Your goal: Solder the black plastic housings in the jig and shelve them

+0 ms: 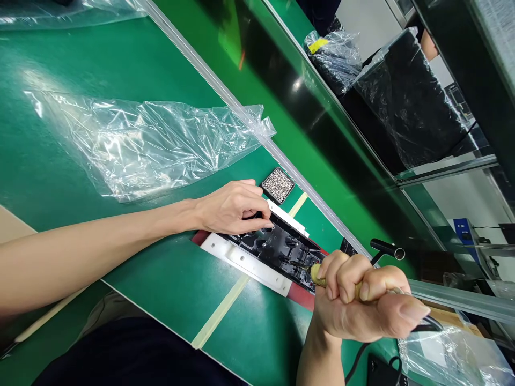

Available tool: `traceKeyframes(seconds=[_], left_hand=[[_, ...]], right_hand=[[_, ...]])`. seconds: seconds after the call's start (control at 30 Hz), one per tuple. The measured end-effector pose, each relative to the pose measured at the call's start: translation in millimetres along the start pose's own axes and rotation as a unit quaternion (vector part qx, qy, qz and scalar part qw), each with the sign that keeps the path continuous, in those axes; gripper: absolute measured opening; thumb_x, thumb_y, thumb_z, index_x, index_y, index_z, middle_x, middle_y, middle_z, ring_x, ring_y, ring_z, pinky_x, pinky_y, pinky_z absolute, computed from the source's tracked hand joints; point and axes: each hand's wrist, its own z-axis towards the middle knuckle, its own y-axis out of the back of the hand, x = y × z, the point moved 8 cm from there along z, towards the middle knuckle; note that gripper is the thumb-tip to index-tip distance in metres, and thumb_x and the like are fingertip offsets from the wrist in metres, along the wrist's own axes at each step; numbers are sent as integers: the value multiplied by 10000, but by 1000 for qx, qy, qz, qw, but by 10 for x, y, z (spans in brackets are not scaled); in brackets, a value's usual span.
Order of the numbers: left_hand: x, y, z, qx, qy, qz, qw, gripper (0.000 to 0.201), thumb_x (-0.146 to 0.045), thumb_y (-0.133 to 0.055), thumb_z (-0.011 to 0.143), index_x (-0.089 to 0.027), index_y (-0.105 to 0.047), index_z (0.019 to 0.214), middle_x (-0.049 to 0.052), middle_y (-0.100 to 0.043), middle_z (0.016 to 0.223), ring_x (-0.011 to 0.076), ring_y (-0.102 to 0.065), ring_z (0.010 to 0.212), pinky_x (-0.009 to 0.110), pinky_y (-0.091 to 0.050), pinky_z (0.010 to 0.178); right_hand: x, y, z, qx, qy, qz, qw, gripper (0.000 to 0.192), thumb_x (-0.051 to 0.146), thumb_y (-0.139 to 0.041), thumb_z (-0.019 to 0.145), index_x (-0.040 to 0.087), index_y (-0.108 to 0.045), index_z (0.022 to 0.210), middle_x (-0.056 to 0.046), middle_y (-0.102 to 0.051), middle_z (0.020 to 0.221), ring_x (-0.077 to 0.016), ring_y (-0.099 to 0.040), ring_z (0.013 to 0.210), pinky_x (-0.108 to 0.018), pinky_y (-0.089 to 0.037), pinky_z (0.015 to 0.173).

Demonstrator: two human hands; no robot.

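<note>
A black plastic housing point(261, 244) with moulded posts lies in a white fixture point(241, 260) with red ends. My left hand point(237, 206) reaches over the housing's far left part, thumb and index finger pinched together close to its surface. A tiny shiny spot shows at those fingertips; I cannot tell whether it is held. My right hand point(358, 292) is wrapped around the yellow handle of a soldering iron point(316, 273), from which a dark cable runs. The iron's metal tip points into the right part of the housing; whether it touches is unclear.
A small black dish point(277, 185) of tiny metal pieces stands just beyond the housing. Crumpled clear plastic bags point(161, 145) lie on the green table point(153, 300). A metal rail point(225, 94) crosses behind, and a black tubular stand point(388, 250) rises near my right hand.
</note>
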Motion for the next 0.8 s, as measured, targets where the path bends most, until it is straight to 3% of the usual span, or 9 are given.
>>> traceKeyframes(seconds=[0.2, 0.5, 0.8], left_hand=[[6, 0, -1, 0, 2, -3, 1000, 211, -342, -677, 957, -181, -700, 822, -68, -401, 537, 111, -468, 582, 304, -344, 687], [11, -8, -1, 4, 9, 1, 1000, 212, -356, -665, 964, -190, -707, 838, -62, -426, 538, 114, -467, 584, 313, -354, 692], [14, -18, -7, 11, 5, 0, 1000, 171, -324, -674, 960, -192, -703, 855, -61, -433, 554, 112, -461, 583, 308, -362, 697]], right_hand=[[1, -8, 5, 14, -1, -1, 1000, 541, 460, -432, 967, 186, -215, 554, 69, -253, 435, -66, -330, 328, -225, -364, 354], [-29, 52, -16, -36, -17, -1, 999, 528, 459, -508, 923, 184, -238, 563, 74, -290, 419, -65, -316, 316, -211, -339, 347], [-6, 6, 5, -29, -11, -1, 1000, 553, 448, -487, 927, 178, -213, 530, 69, -256, 411, -58, -287, 316, -184, -263, 332]])
